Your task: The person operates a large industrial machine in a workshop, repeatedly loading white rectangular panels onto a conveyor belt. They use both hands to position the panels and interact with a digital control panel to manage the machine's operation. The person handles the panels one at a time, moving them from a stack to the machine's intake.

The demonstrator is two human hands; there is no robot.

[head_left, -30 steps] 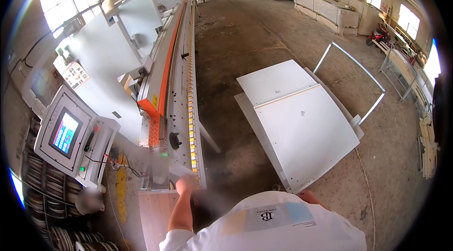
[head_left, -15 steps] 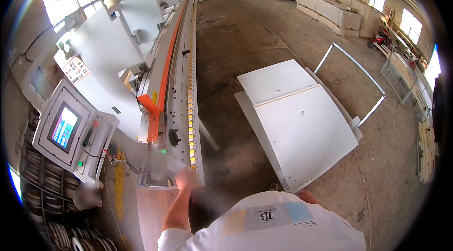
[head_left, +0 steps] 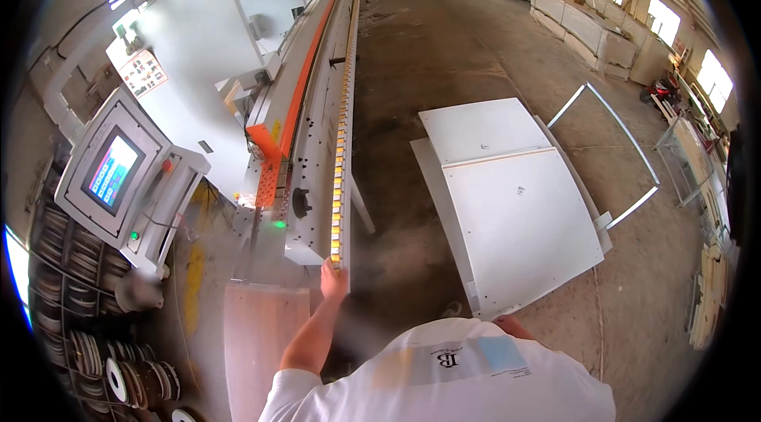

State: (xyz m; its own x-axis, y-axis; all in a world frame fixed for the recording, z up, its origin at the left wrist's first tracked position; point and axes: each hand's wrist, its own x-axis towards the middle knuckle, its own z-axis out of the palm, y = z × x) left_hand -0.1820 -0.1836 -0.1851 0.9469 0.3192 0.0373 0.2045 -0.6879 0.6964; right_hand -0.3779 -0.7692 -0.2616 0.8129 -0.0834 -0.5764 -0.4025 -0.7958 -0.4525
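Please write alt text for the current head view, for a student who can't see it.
A person's left hand is at the near end of a yellow-and-white strip along a long machine; the right hand, partly hidden by the shirt, is at the near edge of white panels. A control console, screen lit, stands left.

White panels (head_left: 523, 220) at 3 o'clock: smooth, low sheen. Machine cabinet (head_left: 186, 73), 10 o'clock: pale painted metal, smooth. Screen (head_left: 112, 172), 9 o'clock: glossy. Shirt (head_left: 444, 386), 6 o'clock: matt cloth. Floor (head_left: 444, 49), 1 o'clock: rough concrete. Board (head_left: 265, 351), 7 o'clock: wood-grained, perhaps laminate; view hazy.
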